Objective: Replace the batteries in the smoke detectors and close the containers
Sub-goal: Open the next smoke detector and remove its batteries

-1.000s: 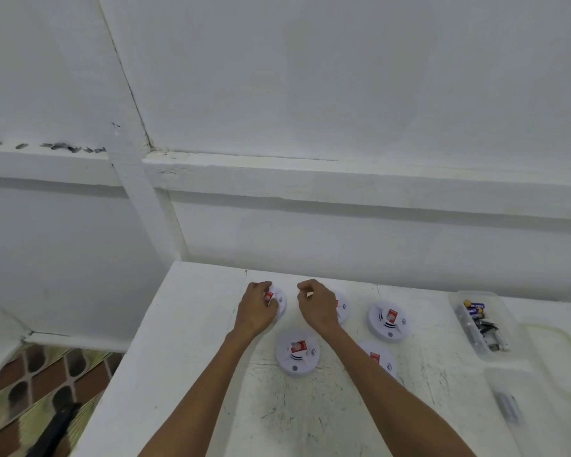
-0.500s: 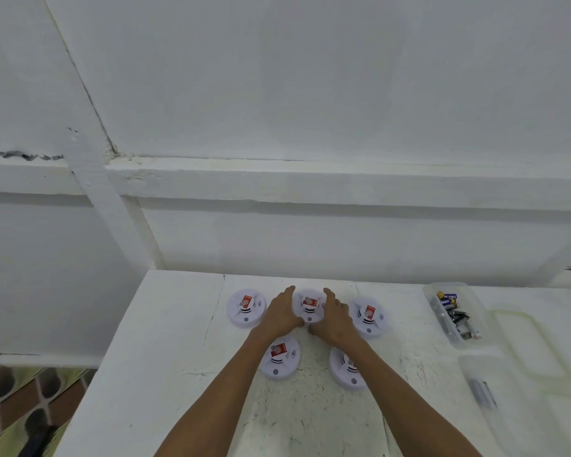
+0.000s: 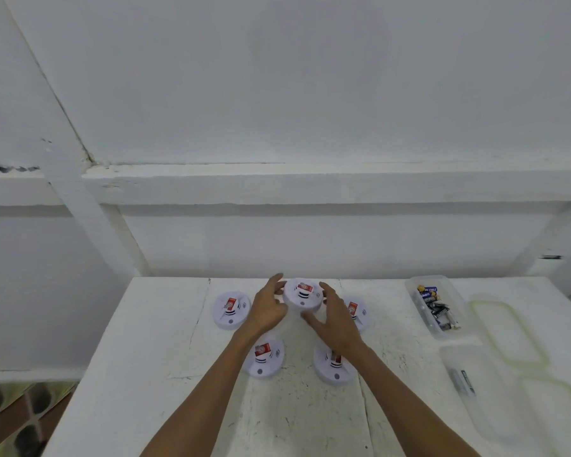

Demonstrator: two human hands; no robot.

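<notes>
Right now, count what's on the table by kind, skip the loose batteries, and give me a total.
Smoke detectors: 5
Containers: 2
Lids: 2
Total: 9

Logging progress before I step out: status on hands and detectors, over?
Left hand and right hand grip back middle detector. Four more detectors lie close by. Far container and near container open, lids beside them. Nothing in the way.
</notes>
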